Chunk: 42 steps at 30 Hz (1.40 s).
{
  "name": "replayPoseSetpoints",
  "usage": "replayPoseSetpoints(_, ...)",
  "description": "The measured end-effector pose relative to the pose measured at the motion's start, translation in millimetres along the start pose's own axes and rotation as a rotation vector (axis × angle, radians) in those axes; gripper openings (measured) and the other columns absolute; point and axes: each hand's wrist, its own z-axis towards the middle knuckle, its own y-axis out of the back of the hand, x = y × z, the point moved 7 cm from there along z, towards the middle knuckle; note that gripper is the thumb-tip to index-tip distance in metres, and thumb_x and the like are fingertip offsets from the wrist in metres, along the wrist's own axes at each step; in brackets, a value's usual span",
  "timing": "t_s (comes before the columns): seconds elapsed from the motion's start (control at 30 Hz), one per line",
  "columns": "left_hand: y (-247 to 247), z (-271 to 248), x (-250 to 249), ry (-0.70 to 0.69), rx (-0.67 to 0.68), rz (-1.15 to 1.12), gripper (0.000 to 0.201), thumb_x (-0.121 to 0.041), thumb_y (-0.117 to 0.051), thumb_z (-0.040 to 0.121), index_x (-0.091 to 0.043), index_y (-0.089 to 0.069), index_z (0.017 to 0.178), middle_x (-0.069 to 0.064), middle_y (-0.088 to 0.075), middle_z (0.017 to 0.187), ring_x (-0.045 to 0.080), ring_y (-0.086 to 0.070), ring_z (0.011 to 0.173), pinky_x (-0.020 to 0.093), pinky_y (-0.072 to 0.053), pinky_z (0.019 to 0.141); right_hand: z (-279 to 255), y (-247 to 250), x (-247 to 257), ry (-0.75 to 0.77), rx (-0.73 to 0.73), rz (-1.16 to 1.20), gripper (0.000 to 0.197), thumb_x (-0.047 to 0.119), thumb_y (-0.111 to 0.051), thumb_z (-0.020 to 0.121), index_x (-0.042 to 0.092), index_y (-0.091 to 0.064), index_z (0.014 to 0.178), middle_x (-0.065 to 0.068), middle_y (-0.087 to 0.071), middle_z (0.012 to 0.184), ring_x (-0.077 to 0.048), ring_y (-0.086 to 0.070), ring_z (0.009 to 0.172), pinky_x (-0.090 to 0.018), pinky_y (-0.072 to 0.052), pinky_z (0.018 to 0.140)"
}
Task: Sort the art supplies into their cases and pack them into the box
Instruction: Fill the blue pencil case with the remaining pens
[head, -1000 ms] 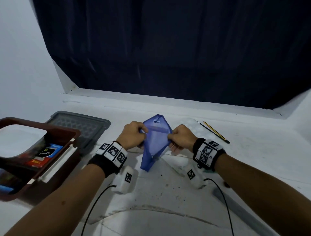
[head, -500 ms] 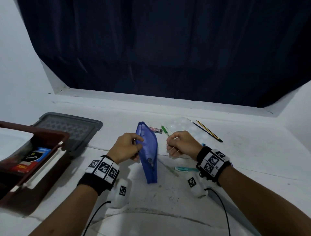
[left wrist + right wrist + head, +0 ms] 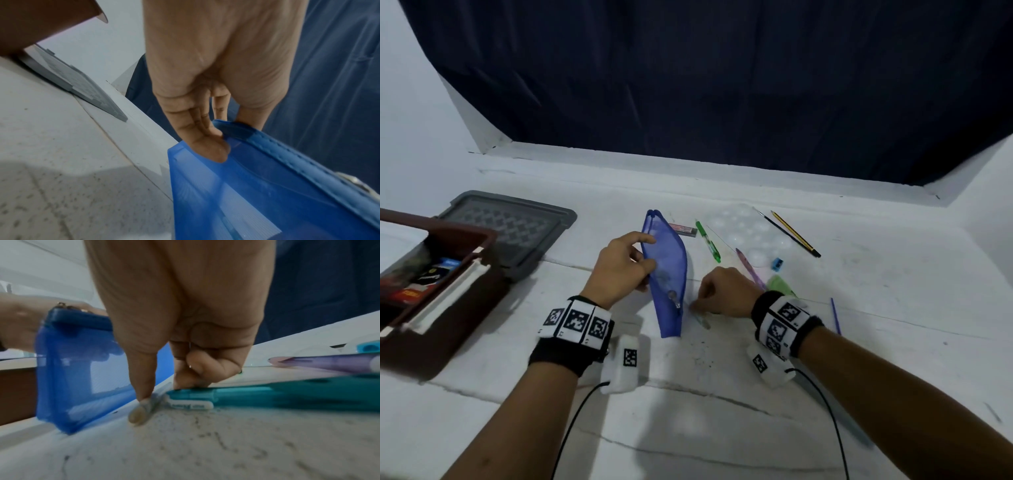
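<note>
At the far left a brown box [image 3: 448, 274] sits partly past the frame edge, holding a dark packet [image 3: 434, 275] with printing too small to read, and a grey lid [image 3: 517, 229] lies just behind it on the white table [image 3: 722, 394]. A strip of bare table separates the box from the left hand [image 3: 621, 267], whose thumb and curled fingers pinch the upper rim of the blue mesh pouch [image 3: 667, 270], holding it on edge with its lower corner on the table and its zipper pull [image 3: 674, 297] near the near end. Just right of the pouch, the right hand [image 3: 726, 291] is lowered to the table with thumb and forefinger closing on the end of a teal pen [image 3: 267, 395]; its white clip carries lettering too blurred to read. Farther right lie a green pen [image 3: 708, 241], a purple pen [image 3: 750, 270], a clear palette [image 3: 750, 233], a blue sharpener [image 3: 777, 263] and a yellow-striped pencil [image 3: 796, 234], with open table beyond them toward the right edge.
</note>
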Motion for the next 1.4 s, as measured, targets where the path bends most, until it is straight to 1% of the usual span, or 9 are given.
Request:
replayPoseSetpoints(0.13, -1, -7, 3, 0.043, -0.028, -0.038, 0.051, 0.005, -0.06, 0.082, -0.023, -0.055, 0.124, 0.012, -0.058, 0.066, 0.027, -0.061, 0.061, 0.042, -0.059, 0.058, 6, -7, 3, 0.016, 0.016, -0.093, 0.023, 0.032, -0.073, 0.08, 0.009, -0.068, 0.08, -0.008, -0.07, 0.083, -0.025, -0.066, 0.079, -0.03, -0.053, 0.07)
replayPoseSetpoints(0.27, -2, -15, 6, 0.093, -0.073, -0.087, 0.056, 0.003, -0.062, 0.084, -0.028, -0.047, 0.127, 0.008, -0.059, 0.069, 0.025, -0.062, 0.065, 0.042, -0.059, 0.062, 9, -4, -3, 0.033, 0.0, -0.056, 0.025, 0.02, -0.066, 0.079, 0.015, -0.049, 0.061, -0.006, -0.062, 0.072, -0.025, -0.062, 0.073, -0.029, -0.05, 0.064)
replayPoseSetpoints(0.43, 8, -18, 12, 0.136, -0.109, -0.056, 0.049, 0.002, -0.061, 0.085, -0.017, -0.053, 0.128, 0.01, -0.064, 0.069, 0.024, -0.062, 0.059, 0.042, -0.059, 0.058, 13, -6, 1, 0.057, 0.028, -0.07, 0.018, 0.023, -0.069, 0.076, 0.01, -0.06, 0.086, -0.007, -0.067, 0.091, -0.028, -0.063, 0.084, -0.036, -0.055, 0.073)
replayPoseSetpoints(0.57, 20, -18, 19, 0.154, -0.117, 0.001, 0.042, -0.001, -0.064, 0.085, -0.011, -0.058, 0.125, 0.002, -0.066, 0.061, 0.021, -0.063, 0.056, 0.037, -0.057, 0.054, 22, -8, 9, 0.076, 0.053, -0.042, 0.027, 0.027, -0.07, 0.078, 0.007, -0.055, 0.067, -0.006, -0.064, 0.069, -0.025, -0.061, 0.068, -0.032, -0.049, 0.062)
replayPoseSetpoints(0.7, 23, -16, 23, 0.177, -0.087, 0.001, 0.039, -0.005, -0.066, 0.086, -0.009, -0.061, 0.124, 0.011, -0.066, 0.067, 0.027, -0.067, 0.064, 0.041, -0.06, 0.059, 29, -12, 14, 0.038, 0.06, -0.076, 0.034, 0.027, -0.072, 0.077, 0.015, -0.044, 0.062, -0.003, -0.056, 0.064, -0.026, -0.059, 0.065, -0.029, -0.046, 0.059)
replayPoseSetpoints(0.83, 23, -9, 28, 0.184, -0.042, -0.02, 0.04, -0.006, -0.066, 0.087, -0.008, -0.059, 0.127, 0.013, -0.065, 0.069, 0.029, -0.067, 0.068, 0.048, -0.06, 0.064, 28, 1, 11, -0.055, 0.029, 0.129, 0.026, 0.016, -0.066, 0.079, 0.005, -0.055, 0.059, -0.01, -0.057, 0.056, -0.023, -0.054, 0.054, -0.03, -0.049, 0.056)
replayPoseSetpoints(1.07, 15, 11, 20, 0.102, 0.081, 0.048, 0.042, 0.002, -0.06, 0.083, -0.013, -0.06, 0.123, 0.013, -0.067, 0.069, 0.036, -0.067, 0.068, 0.048, -0.06, 0.064, 13, 49, 6, -0.172, -0.091, 0.717, 0.013, 0.008, -0.063, 0.089, -0.004, -0.066, 0.085, -0.016, -0.065, 0.072, -0.02, -0.064, 0.059, -0.025, -0.055, 0.054)
replayPoseSetpoints(1.23, 1, 24, 11, 0.005, 0.177, 0.117, 0.043, 0.0, -0.06, 0.082, -0.016, -0.059, 0.122, 0.014, -0.07, 0.071, 0.034, -0.069, 0.068, 0.044, -0.06, 0.065, 12, 57, -1, -0.178, -0.119, 0.516, 0.009, 0.009, -0.058, 0.085, 0.005, -0.062, 0.077, -0.01, -0.058, 0.068, -0.017, -0.057, 0.059, -0.026, -0.052, 0.054)
replayPoseSetpoints(1.4, -13, 33, 13, -0.036, 0.225, 0.178, 0.042, -0.004, -0.062, 0.084, -0.016, -0.058, 0.124, 0.015, -0.069, 0.069, 0.008, -0.06, 0.049, 0.029, -0.056, 0.06, -7, 45, -33, -0.252, -0.066, 0.259, 0.022, 0.011, -0.066, 0.084, 0.005, -0.059, 0.064, -0.018, -0.064, 0.07, -0.02, -0.055, 0.055, -0.02, -0.042, 0.047)
